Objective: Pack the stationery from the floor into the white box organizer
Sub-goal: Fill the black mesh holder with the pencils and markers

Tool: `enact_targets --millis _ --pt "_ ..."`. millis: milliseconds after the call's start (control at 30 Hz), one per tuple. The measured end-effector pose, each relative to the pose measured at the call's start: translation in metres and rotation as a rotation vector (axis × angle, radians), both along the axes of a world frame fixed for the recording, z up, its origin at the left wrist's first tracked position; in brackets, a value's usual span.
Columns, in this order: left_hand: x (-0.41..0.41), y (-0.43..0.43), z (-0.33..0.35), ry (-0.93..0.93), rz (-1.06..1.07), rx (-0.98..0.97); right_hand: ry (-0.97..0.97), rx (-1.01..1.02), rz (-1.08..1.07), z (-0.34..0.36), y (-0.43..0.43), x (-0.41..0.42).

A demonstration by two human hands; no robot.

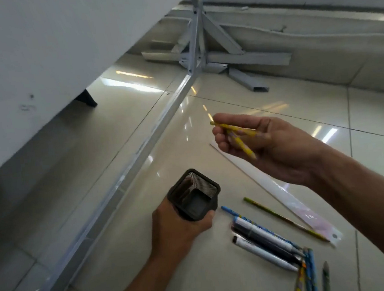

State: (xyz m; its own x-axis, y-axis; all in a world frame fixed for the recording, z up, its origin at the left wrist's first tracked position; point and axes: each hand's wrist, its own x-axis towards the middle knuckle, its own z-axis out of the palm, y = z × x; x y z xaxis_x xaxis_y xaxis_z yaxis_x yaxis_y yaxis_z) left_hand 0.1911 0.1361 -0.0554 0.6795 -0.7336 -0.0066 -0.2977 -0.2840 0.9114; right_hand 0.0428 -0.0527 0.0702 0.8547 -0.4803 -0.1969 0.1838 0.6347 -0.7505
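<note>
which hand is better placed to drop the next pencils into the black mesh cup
Right. The right hand already pinches the yellow pencils, raised near the black mesh cup. The left hand is wrapped round that cup, so it is busy steadying it.

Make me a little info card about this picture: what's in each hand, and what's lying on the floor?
left hand: grips a black mesh pen cup, with its opening tipped toward the camera
right hand: pinches yellow pencils, which look like two, up in the air beyond the cup
floor: shiny pale tiles
on the floor: markers, a blue pencil, a green pencil, more pencils at the bottom edge
also on the floor: a long flat white strip, probably a ruler in a sleeve
white box organizer: not clearly seen
</note>
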Motion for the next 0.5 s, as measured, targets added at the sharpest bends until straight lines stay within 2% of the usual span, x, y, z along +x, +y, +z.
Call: enact_targets --millis 67,133,267,500 --pt "0.001 0.0 0.001 -0.003 -0.01 0.01 0.068 -0.109 -0.002 -0.002 0.008 0.013" --pt "0.0 -0.001 0.001 -0.005 -0.018 0.021 0.225 -0.269 -0.025 -0.005 0.018 0.023" --pt "0.0 -0.002 0.002 -0.032 -0.025 0.0 0.593 -0.761 -0.015 -0.012 0.039 0.042" --pt "0.003 0.0 0.004 0.0 -0.038 0.026 0.889 -1.233 0.047 -0.005 0.058 0.074"
